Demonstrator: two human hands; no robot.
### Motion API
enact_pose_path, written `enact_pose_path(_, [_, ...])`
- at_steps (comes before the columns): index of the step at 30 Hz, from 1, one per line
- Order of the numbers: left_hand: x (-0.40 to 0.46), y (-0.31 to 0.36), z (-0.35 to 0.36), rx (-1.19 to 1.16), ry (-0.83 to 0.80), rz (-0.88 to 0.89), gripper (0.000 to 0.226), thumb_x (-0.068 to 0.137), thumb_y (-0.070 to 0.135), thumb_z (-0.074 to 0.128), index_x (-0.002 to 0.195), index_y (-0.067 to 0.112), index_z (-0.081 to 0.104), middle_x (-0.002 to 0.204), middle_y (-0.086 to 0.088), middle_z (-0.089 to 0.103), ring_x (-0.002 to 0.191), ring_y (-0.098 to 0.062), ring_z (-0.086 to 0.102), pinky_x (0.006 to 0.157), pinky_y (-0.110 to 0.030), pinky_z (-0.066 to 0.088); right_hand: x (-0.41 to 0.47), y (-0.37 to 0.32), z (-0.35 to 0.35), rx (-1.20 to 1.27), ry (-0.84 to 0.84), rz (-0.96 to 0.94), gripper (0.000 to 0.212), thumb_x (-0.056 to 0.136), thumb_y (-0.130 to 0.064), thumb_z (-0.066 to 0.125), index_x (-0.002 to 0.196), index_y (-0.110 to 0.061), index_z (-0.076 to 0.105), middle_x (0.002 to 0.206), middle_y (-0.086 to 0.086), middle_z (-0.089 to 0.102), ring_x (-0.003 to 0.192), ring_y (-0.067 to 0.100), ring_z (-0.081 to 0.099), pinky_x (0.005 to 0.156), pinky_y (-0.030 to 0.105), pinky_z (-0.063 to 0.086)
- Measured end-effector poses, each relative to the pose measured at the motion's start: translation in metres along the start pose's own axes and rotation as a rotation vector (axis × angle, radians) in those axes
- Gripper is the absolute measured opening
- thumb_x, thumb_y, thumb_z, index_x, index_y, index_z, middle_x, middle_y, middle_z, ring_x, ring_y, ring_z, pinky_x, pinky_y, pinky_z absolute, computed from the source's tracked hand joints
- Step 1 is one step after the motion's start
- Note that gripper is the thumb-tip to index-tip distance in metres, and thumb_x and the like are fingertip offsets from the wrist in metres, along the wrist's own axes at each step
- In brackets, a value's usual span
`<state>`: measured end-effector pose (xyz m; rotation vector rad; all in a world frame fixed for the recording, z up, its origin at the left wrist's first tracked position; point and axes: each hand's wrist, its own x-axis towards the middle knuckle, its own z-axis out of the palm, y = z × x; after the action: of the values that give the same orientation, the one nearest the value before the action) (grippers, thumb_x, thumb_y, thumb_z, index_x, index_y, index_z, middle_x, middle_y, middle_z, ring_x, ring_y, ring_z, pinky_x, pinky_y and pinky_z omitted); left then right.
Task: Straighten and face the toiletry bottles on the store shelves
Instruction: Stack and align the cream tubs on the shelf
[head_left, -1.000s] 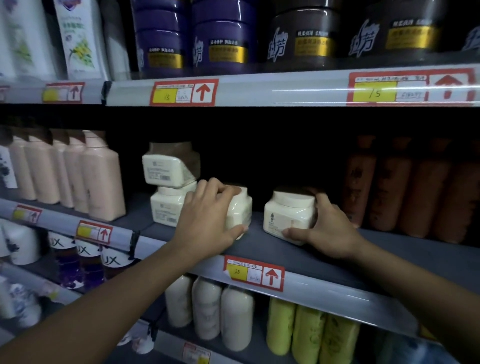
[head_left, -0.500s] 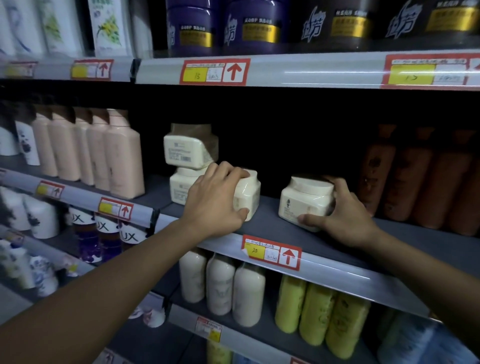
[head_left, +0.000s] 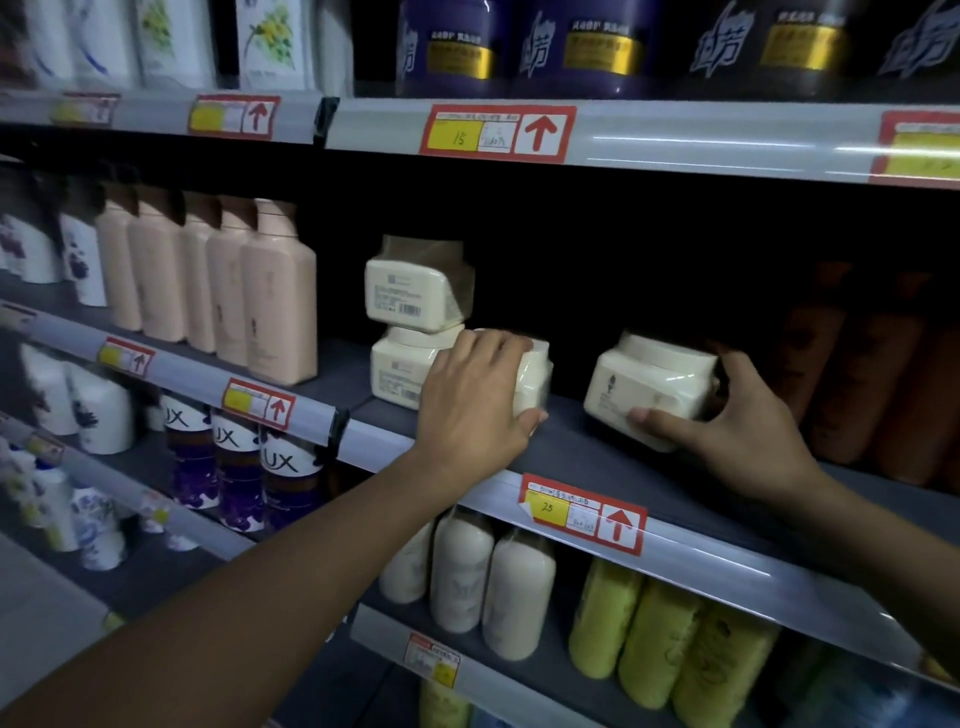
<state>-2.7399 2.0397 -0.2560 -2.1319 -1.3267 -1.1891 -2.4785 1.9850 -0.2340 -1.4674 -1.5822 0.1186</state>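
Cream plastic jars sit on the middle shelf (head_left: 597, 441), and each hand has one. The left hand (head_left: 475, 402) lies over the top and front of the left jar (head_left: 535, 382). Its fingers (head_left: 498, 345) curl over the lid and the thumb tucks in low by the shelf. The right hand (head_left: 748, 421) holds the right jar (head_left: 652, 389), with the thumb along the bottom front edge and the other fingers wrapped round the far side. Both hands are closed round their jars.

These jars look short, wide and hard, so I think they will not squash. They seem shiny and smooth, so they could slip. They may be a bit heavy if they are full. A good place to hold one is by its two flat sides, low down.

The right jar is tipped, with its front bottom edge off the shelf. A small dark picture shows on the side that looks out to the left. Each jar is wider than it is tall. The left jar stands flat, but the hand hides its front.

Just beside the left jar are two more jars (head_left: 415, 322), one on top of the other. The top one sits crooked.
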Motion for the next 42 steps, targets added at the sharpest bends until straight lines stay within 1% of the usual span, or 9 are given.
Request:
enact_pose_path(6, [-0.008,-0.001,0.005,-0.097,0.081,-0.112,0.090,0.068,0.049,0.090,0.139,0.015,0.047,0.135,-0.005,0.053,0.127,-0.027,0.047,0.098,-0.039,0.049,0.028,-0.034,0.001,0.076,0.066,-0.118,0.077,0.066,-0.058,0.091,0.129,-0.026,0.062,0.117,-0.011,0.074,0.107,0.005,0.070,0.098,0.032,0.055])
enact_pose_path(11, [-0.020,-0.011,0.005,-0.079,0.179,-0.159,0.077,0.066,0.056,0.088,0.122,0.017,0.051,0.118,-0.003,0.055,0.110,-0.028,0.051,0.093,-0.043,0.047,0.047,-0.059,0.020,0.137,-0.004,-0.068,0.069,0.061,-0.071,0.084,0.107,-0.020,0.079,0.098,-0.007,0.080,0.090,0.006,0.076,0.086,0.044,0.064])
enact_pose_path(16, [-0.039,-0.035,0.004,-0.117,0.204,-0.198,0.060,0.072,0.047,0.087,0.112,0.018,0.054,0.108,0.000,0.057,0.104,-0.027,0.054,0.089,-0.040,0.044,0.061,-0.077,0.044,0.134,0.016,-0.100,0.089,0.057,-0.073,0.086,0.128,-0.026,0.064,0.105,-0.014,0.077,0.095,0.002,0.074,0.090,0.039,0.062])
enact_pose_path(20, [-0.045,-0.052,-0.004,-0.147,0.201,-0.244,0.052,0.076,0.043,0.085,0.111,0.018,0.055,0.109,0.000,0.055,0.102,-0.024,0.052,0.084,-0.040,0.045,0.069,-0.090,0.061,0.096,0.004,-0.100,0.082,0.061,-0.067,0.089,0.129,-0.031,0.059,0.100,-0.021,0.073,0.090,-0.003,0.070,0.082,0.025,0.058])
enact_pose_path(22, [-0.044,-0.061,-0.009,-0.213,0.229,-0.310,0.049,0.079,0.037,0.082,0.113,0.016,0.054,0.113,-0.002,0.053,0.106,-0.024,0.050,0.086,-0.041,0.047,0.072,-0.094,0.069,0.040,-0.027,-0.049,0.068,0.065,-0.066,0.088,0.115,-0.025,0.068,0.089,-0.021,0.071,0.079,-0.005,0.068,0.067,0.013,0.050])
enact_pose_path(26, [-0.026,-0.094,-0.015,-0.385,0.304,-0.507,0.059,0.080,0.025,0.083,0.127,0.011,0.051,0.127,-0.009,0.046,0.121,-0.027,0.047,0.101,-0.046,0.046,0.072,-0.091,0.084,-0.012,-0.055,0.061,0.060,0.067,-0.069,0.083,0.064,-0.010,0.070,0.057,-0.006,0.065,0.055,0.010,0.062,0.049,0.023,0.041])
enact_pose_path(33, [0.026,-0.139,-0.018,-0.907,0.080,-0.648,0.088,0.091,0.052,0.073,0.161,0.023,0.028,0.162,0.002,0.039,0.147,-0.014,0.039,0.118,-0.033,0.035,0.070,-0.084,0.095,0.166,-0.068,0.069,0.049,0.075,-0.060,0.083,0.096,-0.016,0.079,0.093,-0.003,0.079,0.087,0.011,0.075,0.080,0.032,0.060])
enact_pose_path(38, [0.041,-0.136,-0.008,-1.042,-0.086,-0.566,0.041,0.100,0.044,0.064,0.134,0.021,0.061,0.121,0.009,0.075,0.110,-0.005,0.071,0.092,-0.022,0.057,0.061,-0.073,0.116,0.383,-0.141,0.057,0.043,0.086,-0.049,0.078,0.109,-0.011,0.077,0.100,-0.001,0.081,0.092,0.011,0.078,0.083,0.030,0.062])
enact_pose_path(42, [0.041,-0.130,0.002,-1.077,-0.075,-0.523,0.031,0.101,0.044,0.063,0.124,0.023,0.067,0.115,0.009,0.077,0.106,-0.005,0.073,0.090,-0.025,0.057,0.065,-0.065,0.138,0.415,-0.084,0.058,0.070,0.074,-0.073,0.077,0.113,-0.014,0.075,0.107,0.001,0.079,0.098,0.013,0.077,0.087,0.039,0.063])
